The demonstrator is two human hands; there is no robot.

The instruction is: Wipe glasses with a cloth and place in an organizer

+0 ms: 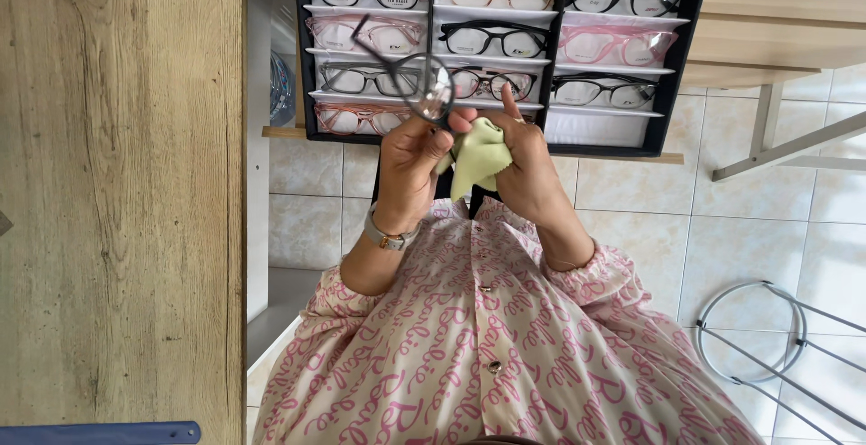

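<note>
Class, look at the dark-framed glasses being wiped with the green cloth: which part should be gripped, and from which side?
Grip the dark-framed glasses at the frame rim by the bridge, from below, as the left hand does. That keeps fingers off the lens and the unfolded temple clear, while the right hand works the green cloth.

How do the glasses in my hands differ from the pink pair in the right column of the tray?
The held glasses have a thin dark frame; the pink pair has a thicker pink frame. The held glasses are lifted, tilted, one temple sticking out, gripped by the left hand while the right hand holds a green cloth; the pink pair lies level in its tray slot. Both have clear lenses.
</note>
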